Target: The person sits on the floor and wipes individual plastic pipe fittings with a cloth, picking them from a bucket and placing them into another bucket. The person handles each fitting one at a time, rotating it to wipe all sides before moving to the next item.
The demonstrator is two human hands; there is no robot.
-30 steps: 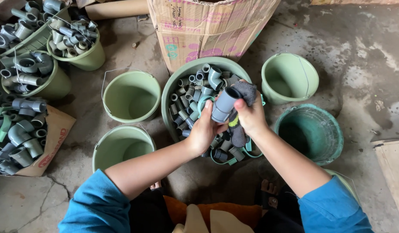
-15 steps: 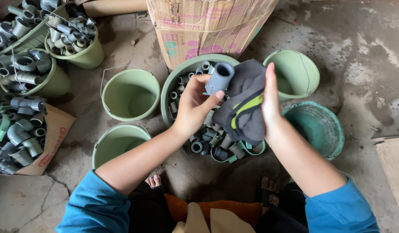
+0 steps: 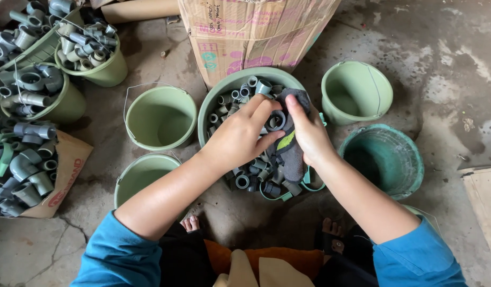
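Lowered since half a second ago, both hands are now brought down over the green basin [image 3: 213, 101] at the frame's centre, where earlier they were raised with the cloth spread wide. A short grey pipe fitting [image 3: 278, 120], round and hollow, is gripped by the left hand [image 3: 239, 139], its open end facing up between the fingers. The dark grey cloth [image 3: 293, 154], soft and crumpled with a yellow-green patch, is pressed against the fitting by the right hand [image 3: 309, 135], fingers closed on the fabric. Little free room is left inside the basin, which is heaped with small grey plastic fittings [image 3: 229, 109].

Open space is offered by three empty pale green buckets: one [image 3: 160, 118] left of the basin, one [image 3: 144, 178] at lower left, one [image 3: 357, 93] at upper right. A darker, stained teal bucket [image 3: 386, 159] is set just right of the hands. A cardboard box [image 3: 256, 32] is stood touching the basin's top edge. Filled buckets [image 3: 94, 53] and larger elbow fittings [image 3: 25, 165] are crowded along the left edge. The concrete floor [image 3: 442, 69] is rough, stained and cracked.
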